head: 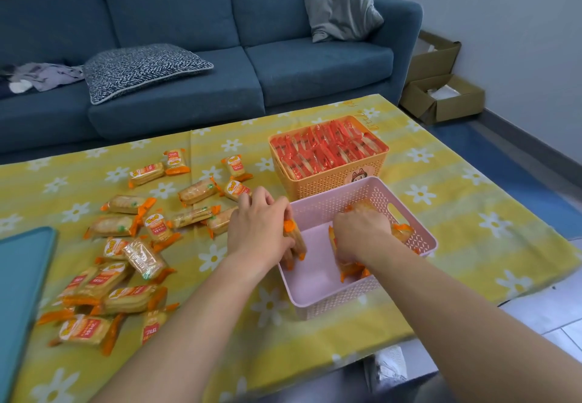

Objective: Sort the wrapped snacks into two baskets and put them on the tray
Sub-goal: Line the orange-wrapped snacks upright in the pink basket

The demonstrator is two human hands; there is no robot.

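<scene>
A pink basket [318, 303] stands on the table in front of me. My left hand [256, 229] grips a couple of orange-wrapped snacks [296, 240] at the basket's left wall, their ends down inside it. My right hand [360, 234] is inside the basket and holds several orange-wrapped snacks [400, 232] against its right side. Behind it an orange basket [333, 179] is packed full of red-wrapped snacks [324, 149]. Several loose orange-wrapped snacks [126, 264] lie scattered on the cloth to the left.
A teal tray [22, 280] lies at the left table edge. The table carries a yellow flowered cloth [441, 195]. A blue sofa [195, 65] with cushions stands behind. Cardboard boxes [441, 97] sit on the floor at right.
</scene>
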